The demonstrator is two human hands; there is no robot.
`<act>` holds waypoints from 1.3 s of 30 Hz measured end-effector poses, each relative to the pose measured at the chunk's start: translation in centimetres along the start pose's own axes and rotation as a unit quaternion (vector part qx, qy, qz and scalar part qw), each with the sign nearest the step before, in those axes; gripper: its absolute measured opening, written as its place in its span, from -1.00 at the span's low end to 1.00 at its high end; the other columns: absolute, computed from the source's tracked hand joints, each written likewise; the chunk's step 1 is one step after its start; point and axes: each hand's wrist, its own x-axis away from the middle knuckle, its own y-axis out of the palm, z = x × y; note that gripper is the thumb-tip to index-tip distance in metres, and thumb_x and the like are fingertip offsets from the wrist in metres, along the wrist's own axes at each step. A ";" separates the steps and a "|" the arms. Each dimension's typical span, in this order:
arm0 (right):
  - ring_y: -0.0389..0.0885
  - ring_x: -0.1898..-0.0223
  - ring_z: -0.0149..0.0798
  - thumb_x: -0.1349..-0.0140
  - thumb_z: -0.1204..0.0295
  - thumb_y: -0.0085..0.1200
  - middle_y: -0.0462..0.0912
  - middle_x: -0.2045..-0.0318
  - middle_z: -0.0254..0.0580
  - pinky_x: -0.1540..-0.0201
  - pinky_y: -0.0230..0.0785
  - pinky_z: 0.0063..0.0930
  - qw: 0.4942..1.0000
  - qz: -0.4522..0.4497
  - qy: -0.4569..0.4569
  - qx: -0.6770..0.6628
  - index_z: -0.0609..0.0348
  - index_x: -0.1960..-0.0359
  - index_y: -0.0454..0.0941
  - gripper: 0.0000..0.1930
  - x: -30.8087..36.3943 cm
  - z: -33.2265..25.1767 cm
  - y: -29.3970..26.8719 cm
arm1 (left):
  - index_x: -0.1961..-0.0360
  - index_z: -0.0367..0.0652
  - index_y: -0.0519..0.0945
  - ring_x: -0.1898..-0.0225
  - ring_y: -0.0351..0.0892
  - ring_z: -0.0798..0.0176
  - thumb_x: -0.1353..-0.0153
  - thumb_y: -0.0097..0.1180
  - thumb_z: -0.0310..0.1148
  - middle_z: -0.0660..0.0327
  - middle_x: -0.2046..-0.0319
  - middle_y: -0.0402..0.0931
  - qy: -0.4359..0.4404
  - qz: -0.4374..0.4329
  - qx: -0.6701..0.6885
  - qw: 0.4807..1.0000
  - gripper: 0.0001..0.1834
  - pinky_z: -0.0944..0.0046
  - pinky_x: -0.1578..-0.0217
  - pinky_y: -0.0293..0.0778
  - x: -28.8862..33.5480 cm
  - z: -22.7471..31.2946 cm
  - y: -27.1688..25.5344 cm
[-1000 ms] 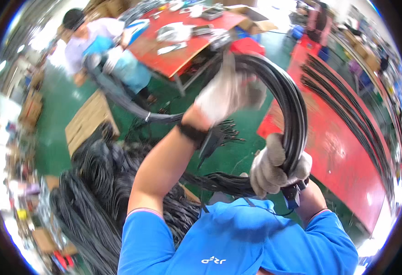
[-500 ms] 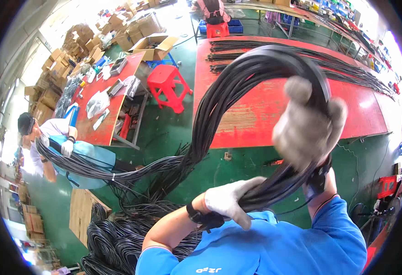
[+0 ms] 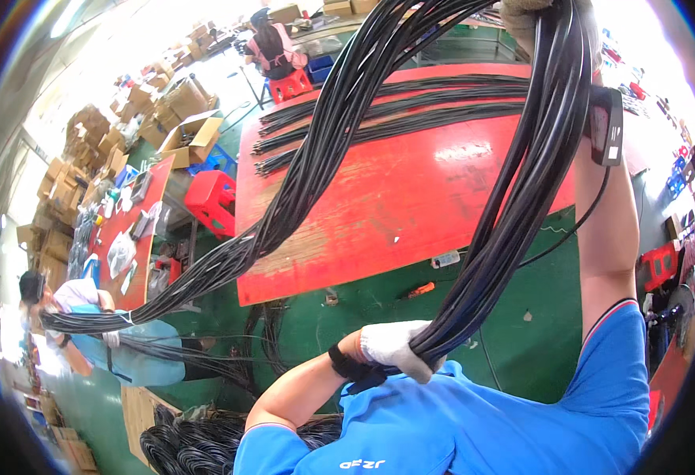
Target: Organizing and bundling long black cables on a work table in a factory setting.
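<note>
A thick bundle of black cables (image 3: 304, 178) runs in a high arch across the view. Near my chest, my left hand (image 3: 399, 350), in a white glove, is closed round its lower part. High at the upper edge, my raised right hand (image 3: 525, 17), in a soiled glove, grips the arch; part of that hand lies outside the picture. From there the cables slope down leftward to a co-worker (image 3: 137, 348) in a light blue apron, who holds the other end. A pale tie (image 3: 128, 318) circles the bundle near that person.
Beyond the bundle, a red table (image 3: 411, 206) carries several rows of black cables (image 3: 411, 111). Coiled cables (image 3: 205, 443) lie in a heap at lower left. Red stools (image 3: 211, 202), cartons (image 3: 193, 141) and a seated person (image 3: 272, 51) are farther back. An orange-handled tool (image 3: 421, 290) lies on the green floor.
My right hand has risen to the upper edge, lifting the bundle into a higher, longer arch. The stretch toward the co-worker has straightened. My left hand stays closed near my chest.
</note>
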 end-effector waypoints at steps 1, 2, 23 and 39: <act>0.68 0.38 -0.44 -0.52 0.25 0.07 0.56 0.45 -0.55 0.16 0.59 -0.38 1.000 0.003 0.000 -0.001 0.18 0.11 0.46 -0.76 0.1 -1.1 -1.4 | -0.24 -0.29 0.48 0.22 0.54 0.35 0.10 0.58 -0.38 0.28 0.25 0.58 -0.001 0.000 0.003 1.000 -0.17 0.28 0.15 0.49 -1.5 0.5 -0.1; 0.68 0.39 -0.43 -0.52 0.25 0.07 0.58 0.44 -0.52 0.18 0.60 -0.39 1.000 0.028 0.002 0.003 0.18 0.15 0.49 -0.77 0.3 -2.2 -2.9 | -0.28 -0.29 0.44 0.23 0.54 0.36 0.06 0.57 -0.36 0.28 0.26 0.57 0.011 -0.002 -0.002 1.000 -0.15 0.29 0.16 0.48 -2.9 1.3 -0.2; 0.67 0.36 -0.21 -0.36 0.46 0.22 0.59 0.37 -0.16 0.11 0.67 -0.30 0.935 0.342 0.084 0.047 0.43 0.14 0.47 -0.76 11.4 -31.6 -40.0 | -0.09 -0.29 0.46 0.48 0.57 0.36 0.08 0.45 -0.36 0.23 0.44 0.57 0.080 -0.104 0.196 0.972 -0.32 0.32 0.44 0.49 -36.3 10.4 -7.6; 0.69 0.25 -0.20 -0.38 0.57 0.20 0.60 0.24 -0.08 0.07 0.70 -0.36 0.922 0.386 0.034 0.022 0.45 0.03 0.41 -0.74 42.2 -90.6 -63.3 | 0.00 -0.39 0.48 0.65 0.60 0.22 0.04 0.37 -0.43 0.09 0.60 0.57 0.152 -0.196 0.267 0.931 -0.44 0.24 0.63 0.53 -70.2 17.1 3.0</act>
